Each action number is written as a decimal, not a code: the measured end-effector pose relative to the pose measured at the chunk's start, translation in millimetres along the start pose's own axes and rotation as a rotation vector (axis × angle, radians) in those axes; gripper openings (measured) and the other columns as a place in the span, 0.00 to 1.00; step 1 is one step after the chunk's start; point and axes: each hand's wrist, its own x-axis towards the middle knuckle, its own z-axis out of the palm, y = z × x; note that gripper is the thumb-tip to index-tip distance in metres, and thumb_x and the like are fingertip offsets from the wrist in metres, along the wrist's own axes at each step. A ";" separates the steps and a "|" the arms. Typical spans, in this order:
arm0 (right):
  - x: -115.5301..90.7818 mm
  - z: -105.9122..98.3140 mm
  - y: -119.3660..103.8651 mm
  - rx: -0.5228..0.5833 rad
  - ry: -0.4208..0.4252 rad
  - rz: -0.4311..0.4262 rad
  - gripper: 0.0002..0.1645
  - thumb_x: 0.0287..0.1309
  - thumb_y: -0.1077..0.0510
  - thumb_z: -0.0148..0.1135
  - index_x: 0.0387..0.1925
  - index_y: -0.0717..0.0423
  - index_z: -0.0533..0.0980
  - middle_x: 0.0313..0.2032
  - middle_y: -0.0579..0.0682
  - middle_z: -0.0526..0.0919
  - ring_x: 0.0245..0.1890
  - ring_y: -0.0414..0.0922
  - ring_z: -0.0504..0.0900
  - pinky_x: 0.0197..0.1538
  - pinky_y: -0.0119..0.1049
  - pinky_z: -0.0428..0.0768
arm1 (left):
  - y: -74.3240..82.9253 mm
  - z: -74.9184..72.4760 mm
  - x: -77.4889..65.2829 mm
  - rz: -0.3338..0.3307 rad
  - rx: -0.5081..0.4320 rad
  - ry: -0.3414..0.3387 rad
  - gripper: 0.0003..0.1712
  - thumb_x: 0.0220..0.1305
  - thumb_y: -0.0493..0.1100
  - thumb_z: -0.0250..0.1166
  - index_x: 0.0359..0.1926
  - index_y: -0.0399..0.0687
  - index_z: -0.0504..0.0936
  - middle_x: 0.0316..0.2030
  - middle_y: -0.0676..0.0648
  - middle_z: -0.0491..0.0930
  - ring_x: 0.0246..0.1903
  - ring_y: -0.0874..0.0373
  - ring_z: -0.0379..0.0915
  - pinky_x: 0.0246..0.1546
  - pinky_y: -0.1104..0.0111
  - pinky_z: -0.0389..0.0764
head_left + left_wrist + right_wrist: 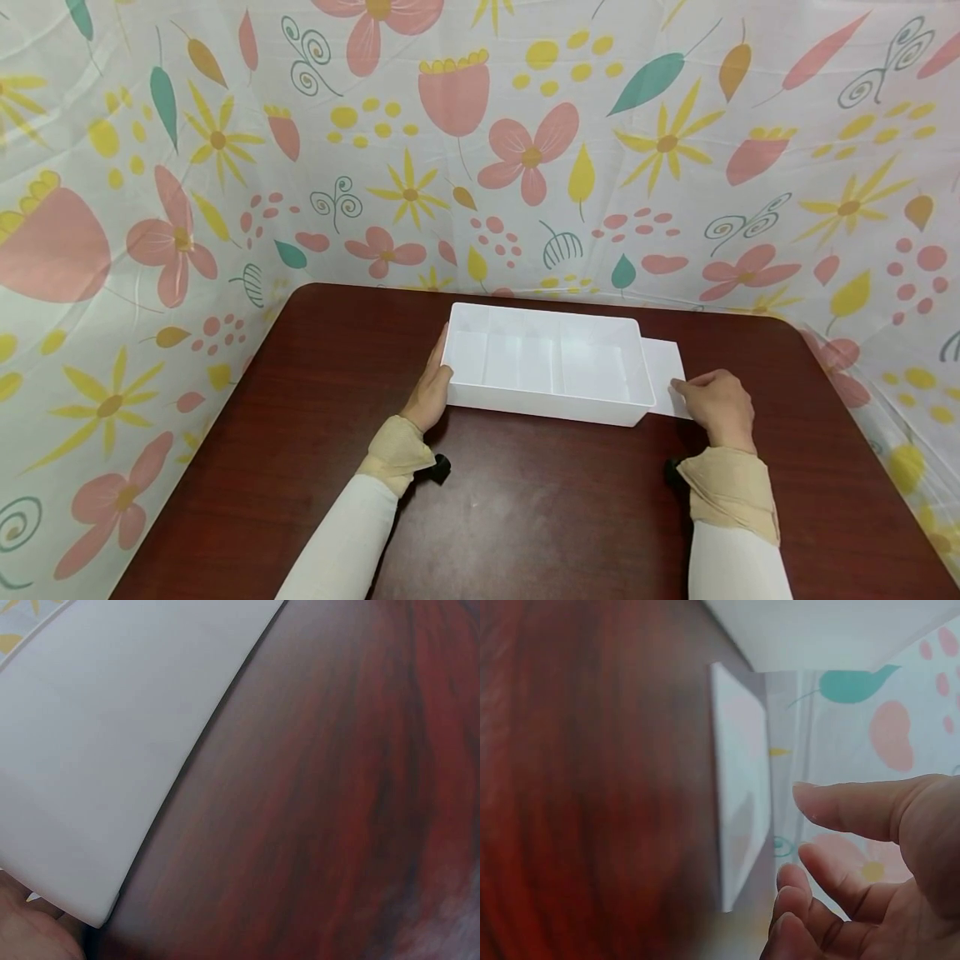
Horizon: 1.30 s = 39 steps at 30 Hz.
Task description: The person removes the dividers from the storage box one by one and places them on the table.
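Nearest you, your white sleeves (341, 542) run off the lower edge, with tan wraps (733, 496) at the wrists and small black pieces (441, 469) partly hidden beneath them. Your left hand (427, 393) lies against the left end of the white box (540, 405); its fingers are partly hidden and the left wrist view cuts off most of the hand, so I cannot tell whether it grips or only presses. Your right hand (720, 406) is loosely curved and empty, thumb and fingertips apart just beside the white card (663, 371). The card juts out at the box's right end, which covers its other side. The box sits toward the far part of the brown table (540, 517); behind hangs a flowered cloth (525, 83), cut off at the top.
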 end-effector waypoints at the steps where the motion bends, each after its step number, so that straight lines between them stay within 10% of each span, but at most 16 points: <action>1: -0.5 -0.9 -1.5 0.008 0.010 -0.005 0.31 0.59 0.41 0.60 0.44 0.68 0.77 0.46 0.70 0.77 0.42 0.64 0.73 0.38 0.53 0.73 | 0.0 0.2 0.3 0.002 0.000 0.000 0.40 0.64 0.28 0.32 0.76 0.44 0.35 0.75 0.42 0.35 0.71 0.50 0.29 0.69 0.45 0.39; 10: -9.6 -7.3 -22.4 0.066 0.084 -0.045 0.33 0.60 0.38 0.57 0.47 0.65 0.75 0.42 0.66 0.78 0.37 0.58 0.74 0.34 0.48 0.71 | -1.7 0.6 0.7 0.022 0.018 0.007 0.40 0.63 0.27 0.33 0.75 0.40 0.35 0.75 0.37 0.35 0.71 0.49 0.30 0.69 0.44 0.40; 19: -23.2 -18.8 -46.3 0.153 0.167 -0.106 0.33 0.62 0.37 0.55 0.47 0.64 0.75 0.37 0.60 0.76 0.33 0.54 0.73 0.31 0.45 0.70 | -38.5 3.8 6.7 -0.014 0.056 0.033 0.42 0.64 0.30 0.32 0.77 0.57 0.34 0.76 0.47 0.35 0.70 0.64 0.29 0.69 0.47 0.40; 39: -42.2 3.6 -95.5 0.173 0.164 -0.297 0.24 0.61 0.41 0.59 0.41 0.60 0.75 0.32 0.58 0.78 0.29 0.50 0.73 0.28 0.42 0.71 | -34.6 4.8 6.2 -0.020 0.019 0.028 0.44 0.62 0.30 0.33 0.76 0.62 0.34 0.76 0.50 0.34 0.69 0.66 0.28 0.69 0.47 0.39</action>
